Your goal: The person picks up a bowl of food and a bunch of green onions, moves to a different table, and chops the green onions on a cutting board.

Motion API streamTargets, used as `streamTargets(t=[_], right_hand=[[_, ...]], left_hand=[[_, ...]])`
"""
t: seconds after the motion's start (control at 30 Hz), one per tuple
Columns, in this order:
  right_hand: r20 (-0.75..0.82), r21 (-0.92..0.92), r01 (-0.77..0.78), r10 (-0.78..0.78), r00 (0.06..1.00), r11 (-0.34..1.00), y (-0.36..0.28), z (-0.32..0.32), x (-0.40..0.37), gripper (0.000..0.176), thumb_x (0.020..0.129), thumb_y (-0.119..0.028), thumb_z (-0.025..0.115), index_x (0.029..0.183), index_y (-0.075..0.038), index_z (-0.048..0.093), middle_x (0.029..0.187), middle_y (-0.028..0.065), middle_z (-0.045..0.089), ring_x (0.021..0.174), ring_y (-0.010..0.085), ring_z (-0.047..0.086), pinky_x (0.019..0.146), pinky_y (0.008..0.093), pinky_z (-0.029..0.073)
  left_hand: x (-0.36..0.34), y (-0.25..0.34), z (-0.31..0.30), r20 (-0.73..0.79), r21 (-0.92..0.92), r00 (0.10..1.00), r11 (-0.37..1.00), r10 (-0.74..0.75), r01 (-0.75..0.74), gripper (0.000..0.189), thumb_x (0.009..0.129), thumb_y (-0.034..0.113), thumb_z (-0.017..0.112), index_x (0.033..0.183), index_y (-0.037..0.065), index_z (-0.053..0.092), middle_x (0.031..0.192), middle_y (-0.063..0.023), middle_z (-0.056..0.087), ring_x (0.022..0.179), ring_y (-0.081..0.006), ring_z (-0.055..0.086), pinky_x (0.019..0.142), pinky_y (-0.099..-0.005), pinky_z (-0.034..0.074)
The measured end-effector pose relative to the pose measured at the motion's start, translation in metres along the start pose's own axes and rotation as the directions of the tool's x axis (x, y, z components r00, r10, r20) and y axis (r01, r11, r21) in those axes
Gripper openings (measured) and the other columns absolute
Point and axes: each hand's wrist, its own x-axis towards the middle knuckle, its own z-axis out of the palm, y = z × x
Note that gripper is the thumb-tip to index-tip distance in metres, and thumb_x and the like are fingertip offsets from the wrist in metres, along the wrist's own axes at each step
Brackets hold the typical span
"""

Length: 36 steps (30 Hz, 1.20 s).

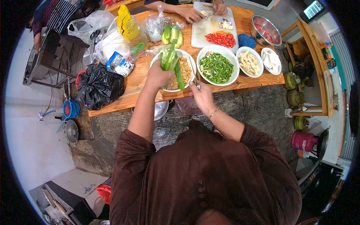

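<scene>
My left hand [159, 77] is closed around a bunch of green stalks [169, 59], perhaps leek or spring onion. The bunch is above a white bowl [153, 60] of small golden-brown pieces [184, 69]. One long green piece [179, 77] slants down across the bowl. At the bowl's right side, my right hand [202, 98] grips a knife [193, 66], its blade pointing away from me. Beside it stands a white bowl of chopped green vegetables [216, 68]. Further right are bowls of pale yellow slices [249, 63] and white chunks [271, 61].
Across the table, another person's hands [192, 15] work at a white cutting board [198, 32] bearing chopped red chillies [220, 38]. A metal bowl [275, 34] stands at the right. Cucumbers [172, 33], plastic bags [112, 45] and a black bag [99, 88] crowd the left.
</scene>
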Motion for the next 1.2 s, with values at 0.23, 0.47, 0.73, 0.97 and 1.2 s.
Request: streamTargets(t=[0.23, 0.47, 0.73, 0.97, 1.2], right_hand=[[-0.057, 0.388, 0.028, -0.007, 0.998, 0.921, 0.004, 0.029, 0.018, 0.027, 0.093, -0.019, 0.066, 0.099, 0.007, 0.065, 0.076, 0.0113, 0.068, 0.06, 0.0194, 0.066, 0.055, 0.036, 0.051], [0.05, 0.515, -0.156, 0.152, 0.987, 0.843, -0.024, 0.022, 0.009, 0.022, 0.091, -0.011, 0.063, 0.103, 0.007, 0.059, 0.075, 0.0094, 0.063, 0.046, 0.0184, 0.06, 0.041, 0.0312, 0.052], [0.092, 0.471, -0.15, 0.121, 0.988, 0.869, -0.012, 0.023, 0.018, 0.018, 0.091, -0.007, 0.06, 0.102, 0.007, 0.058, 0.08, 0.0139, 0.068, 0.054, 0.0229, 0.069, 0.039, 0.0313, 0.052], [0.078, 0.593, -0.156, 0.137, 0.988, 0.79, -0.015, 0.029, 0.022, 0.02, 0.091, -0.002, 0.056, 0.107, 0.011, 0.055, 0.079, 0.0185, 0.068, 0.057, 0.024, 0.071, 0.038, 0.0319, 0.054], [0.067, 0.558, -0.13, 0.112, 0.991, 0.82, -0.019, 0.028, 0.024, 0.026, 0.092, 0.0, 0.052, 0.115, 0.013, 0.05, 0.086, 0.021, 0.069, 0.055, 0.0247, 0.07, 0.037, 0.029, 0.052]], left_hand=[[-0.006, 0.001, -0.02, 0.048, -0.41, 0.998, 0.91, -0.046, 0.062, 0.046, 0.079, 0.004, 0.075, 0.121, -0.003, 0.059, 0.096, -0.0126, 0.07, 0.075, -0.0224, 0.068, 0.067, -0.0337, 0.056], [-0.007, -0.008, 0.03, -0.25, 0.313, 0.958, 0.948, 0.141, -0.058, 0.069, 0.064, 0.033, 0.092, 0.11, -0.008, 0.062, 0.099, -0.0217, 0.072, 0.09, -0.0335, 0.071, 0.082, -0.0406, 0.056], [-0.022, 0.031, 0.044, -0.212, 0.505, 0.975, 0.862, 0.061, 0.056, 0.049, 0.071, 0.018, 0.081, 0.104, -0.008, 0.056, 0.096, -0.0288, 0.07, 0.094, -0.0443, 0.069, 0.087, -0.0476, 0.055], [-0.019, 0.026, 0.016, -0.181, 0.433, 0.982, 0.901, 0.047, 0.037, 0.042, 0.07, 0.022, 0.079, 0.101, -0.004, 0.067, 0.092, -0.023, 0.072, 0.088, -0.0373, 0.072, 0.082, -0.0435, 0.056], [-0.007, 0.005, -0.018, -0.009, -0.354, 0.996, 0.932, -0.084, 0.075, 0.03, 0.075, -0.005, 0.069, 0.105, -0.002, 0.068, 0.089, -0.0093, 0.072, 0.07, -0.0179, 0.069, 0.064, -0.0326, 0.056]])
